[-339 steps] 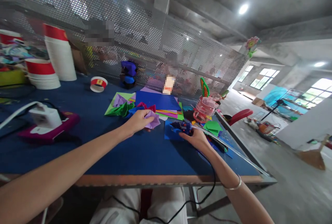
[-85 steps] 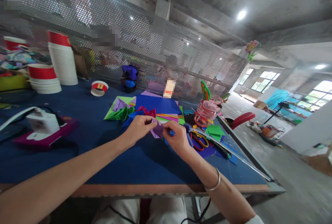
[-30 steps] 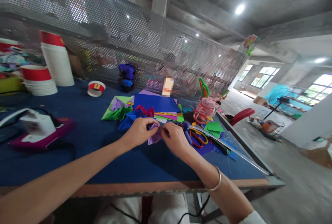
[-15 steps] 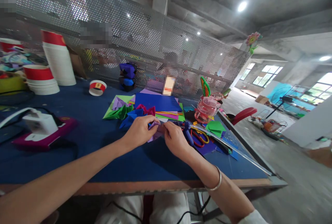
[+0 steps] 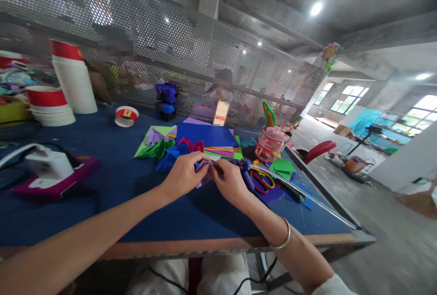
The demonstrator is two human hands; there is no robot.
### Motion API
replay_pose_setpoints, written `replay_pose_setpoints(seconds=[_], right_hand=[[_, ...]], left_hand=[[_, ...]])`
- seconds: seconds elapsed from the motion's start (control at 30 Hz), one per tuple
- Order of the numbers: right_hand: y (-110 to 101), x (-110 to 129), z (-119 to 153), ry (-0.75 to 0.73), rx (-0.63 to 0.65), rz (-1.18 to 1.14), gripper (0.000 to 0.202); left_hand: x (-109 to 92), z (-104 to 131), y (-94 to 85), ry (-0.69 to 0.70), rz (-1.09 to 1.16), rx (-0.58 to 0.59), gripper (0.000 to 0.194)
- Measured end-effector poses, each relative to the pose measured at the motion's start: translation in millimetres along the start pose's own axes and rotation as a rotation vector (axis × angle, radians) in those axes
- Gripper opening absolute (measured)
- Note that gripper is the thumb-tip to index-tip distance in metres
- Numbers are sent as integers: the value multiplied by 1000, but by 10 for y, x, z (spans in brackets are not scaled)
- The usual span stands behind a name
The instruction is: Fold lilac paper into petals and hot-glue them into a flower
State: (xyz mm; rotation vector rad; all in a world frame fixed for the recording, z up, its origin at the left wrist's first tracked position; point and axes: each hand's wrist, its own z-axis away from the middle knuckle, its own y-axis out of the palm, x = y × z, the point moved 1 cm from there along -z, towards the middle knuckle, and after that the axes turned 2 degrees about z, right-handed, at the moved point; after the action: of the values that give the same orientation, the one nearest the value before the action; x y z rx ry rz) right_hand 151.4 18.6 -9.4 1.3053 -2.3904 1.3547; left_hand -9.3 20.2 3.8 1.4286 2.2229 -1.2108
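Across the foreground stood one table, blue-topped, with a wooden front edge. Toward its rear lay one blue sheet, atop other coloured papers. Nearer, two bare hands: the left hand, thumb and fingers pinching; the right hand, fingers bunched, though whether they gripped or merely touched could not be told. Just beyond the left hand, one blue folded paper. To the right of the right hand, one pair of scissors, handles red and yellow. Smallest, one purple folded paper: located between the hands, at the left fingertips, its right edge meeting the right ones, left hand covering more; long axis hidden.
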Motion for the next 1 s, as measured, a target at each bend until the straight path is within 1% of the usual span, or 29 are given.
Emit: replay_pose_setpoints(seconds=[0.13,0.27,0.37,0.43,0.6,0.73,0.8,0.87,1.0], right_hand=[[14,8,-1,9,-16,19,17],[-2,50,-5,-35,-46,27,15],[-22,78,-7,-69,-66,10,16],[-24,80,-6,-63,-88,-2,16],[5,76,-2,32,-103,-77,15],[11,102,-2,163,-34,-222,20],[20,100,-2,234,6,-249,21],[41,74,-2,288,27,-262,19],[88,-15,-4,376,51,-392,14]], left_hand=[[-21,18,23,-1,-5,2,16],[-38,33,33,-23,35,-3,17],[-40,25,26,-56,94,-27,17],[-35,8,19,-81,117,-54,18],[-18,-37,9,-136,144,-107,17],[-9,-46,8,-178,185,-149,16],[4,-45,14,-204,209,-153,16],[25,-44,24,-222,223,-161,16],[59,-40,57,-219,222,-153,17]])
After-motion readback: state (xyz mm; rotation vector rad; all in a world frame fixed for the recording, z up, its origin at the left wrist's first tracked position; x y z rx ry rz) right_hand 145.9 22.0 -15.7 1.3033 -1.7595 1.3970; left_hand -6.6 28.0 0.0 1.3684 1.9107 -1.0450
